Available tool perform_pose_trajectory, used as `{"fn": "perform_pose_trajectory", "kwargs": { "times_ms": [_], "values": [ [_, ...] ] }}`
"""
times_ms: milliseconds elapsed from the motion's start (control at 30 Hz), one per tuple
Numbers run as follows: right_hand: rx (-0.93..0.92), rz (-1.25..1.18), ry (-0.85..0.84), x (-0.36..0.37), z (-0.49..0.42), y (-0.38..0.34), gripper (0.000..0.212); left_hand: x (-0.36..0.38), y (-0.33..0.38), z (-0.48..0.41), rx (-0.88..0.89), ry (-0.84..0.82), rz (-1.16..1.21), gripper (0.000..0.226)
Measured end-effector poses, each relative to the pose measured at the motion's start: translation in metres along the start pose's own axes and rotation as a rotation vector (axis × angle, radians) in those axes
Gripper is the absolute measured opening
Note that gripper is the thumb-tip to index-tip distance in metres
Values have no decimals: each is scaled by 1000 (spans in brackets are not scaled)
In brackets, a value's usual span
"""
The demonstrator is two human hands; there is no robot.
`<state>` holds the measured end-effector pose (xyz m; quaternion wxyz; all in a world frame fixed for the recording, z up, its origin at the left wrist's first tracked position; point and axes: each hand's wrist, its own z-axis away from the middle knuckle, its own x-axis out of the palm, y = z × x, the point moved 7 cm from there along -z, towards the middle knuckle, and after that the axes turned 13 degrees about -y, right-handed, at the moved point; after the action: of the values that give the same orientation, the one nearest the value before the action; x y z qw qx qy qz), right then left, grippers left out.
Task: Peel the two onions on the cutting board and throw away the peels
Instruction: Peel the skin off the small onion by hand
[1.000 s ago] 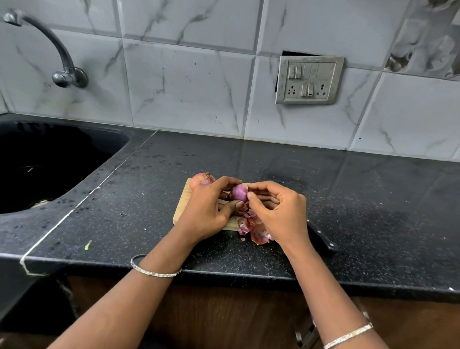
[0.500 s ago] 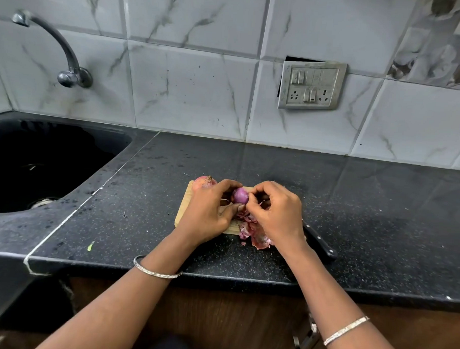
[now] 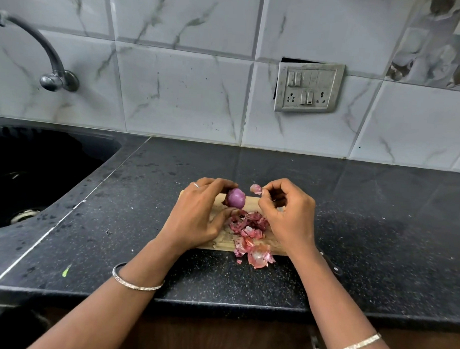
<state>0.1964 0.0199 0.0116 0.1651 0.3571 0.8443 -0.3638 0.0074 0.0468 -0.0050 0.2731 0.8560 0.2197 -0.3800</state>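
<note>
The right hand (image 3: 287,213) has pulled away from the onion (image 3: 236,198), pinching a torn-off peel (image 3: 256,189).

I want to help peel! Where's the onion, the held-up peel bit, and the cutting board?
onion (image 3: 235,198), head view, smooth purple side.
peel bit (image 3: 256,189), head view, its pink middle.
cutting board (image 3: 222,240), head view, bare wood near front edge.

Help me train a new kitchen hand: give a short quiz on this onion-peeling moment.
1. True or false: the left hand holds the purple onion over the cutting board.
2. The right hand pinches: A) a sponge, B) a peel scrap, C) a spoon?
3. Fill in: some loose peels lie off the board, on the black ____.
Key: 1 true; 2 B; 3 countertop.
</note>
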Motion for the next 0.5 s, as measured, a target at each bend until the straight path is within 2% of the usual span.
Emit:
{"fn": "perform_pose_trajectory", "kwargs": {
  "times_ms": [133,267,367,500],
  "values": [
    [-16,30,-27,0,5,-3,9,-1,-2,2,-9,21,45,40],
    [-76,87,-111,7,5,-8,19,0,-14,2,-112,17,56,43],
    [-101,122,-144,12,6,-9,14,5,-28,0,-181,-28,209,42],
    [-140,95,-133,13,7,-11,7,4,-33,-1,-165,-24,249,41]
  ]
}}
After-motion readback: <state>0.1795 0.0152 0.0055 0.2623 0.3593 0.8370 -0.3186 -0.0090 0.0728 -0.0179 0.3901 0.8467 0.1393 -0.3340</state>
